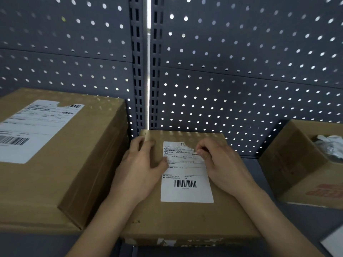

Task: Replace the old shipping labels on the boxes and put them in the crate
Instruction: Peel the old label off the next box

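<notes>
On the middle box, the left hand presses with fingers spread beside the label, whose torn upper-right edge the right hand pinches; a larger box stands just beside on the left.

At lower centre, the left hand presses flat on a box. The right hand pinches its label at the upper right edge.

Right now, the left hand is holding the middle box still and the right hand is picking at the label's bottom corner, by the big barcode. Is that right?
Not quite. The head view shows the right hand pinching the label at its top right corner, away from the big barcode lower down. The rest is right: the left hand presses on the middle box.
</notes>
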`<move>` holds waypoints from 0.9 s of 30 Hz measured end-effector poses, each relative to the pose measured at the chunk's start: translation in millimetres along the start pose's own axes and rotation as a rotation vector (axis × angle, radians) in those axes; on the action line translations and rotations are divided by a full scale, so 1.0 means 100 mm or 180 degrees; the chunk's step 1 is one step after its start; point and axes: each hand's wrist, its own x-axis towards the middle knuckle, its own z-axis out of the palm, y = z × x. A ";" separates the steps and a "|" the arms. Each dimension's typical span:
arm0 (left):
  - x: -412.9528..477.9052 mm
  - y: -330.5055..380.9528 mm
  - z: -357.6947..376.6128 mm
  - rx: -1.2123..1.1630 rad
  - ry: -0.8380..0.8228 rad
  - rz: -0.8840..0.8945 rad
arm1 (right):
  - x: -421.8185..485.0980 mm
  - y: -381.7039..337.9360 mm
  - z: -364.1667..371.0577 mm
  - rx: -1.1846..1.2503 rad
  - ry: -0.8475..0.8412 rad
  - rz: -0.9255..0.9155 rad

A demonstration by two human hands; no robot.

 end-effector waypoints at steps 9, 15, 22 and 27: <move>-0.01 0.00 0.00 0.0023 0.0037 0.0019 | -0.01 -0.01 0.00 0.0109 -0.0040 0.0015; 0.00 0.00 0.00 0.0027 0.0048 0.0030 | 0.00 0.07 0.08 0.0042 0.0139 -0.0002; 0.00 0.00 0.01 0.0041 0.0038 0.0033 | -0.01 0.01 0.04 -0.0250 0.0167 -0.0271; 0.00 0.00 0.01 0.0055 0.0045 0.0046 | -0.05 -0.06 -0.01 -0.0193 0.0170 -0.0319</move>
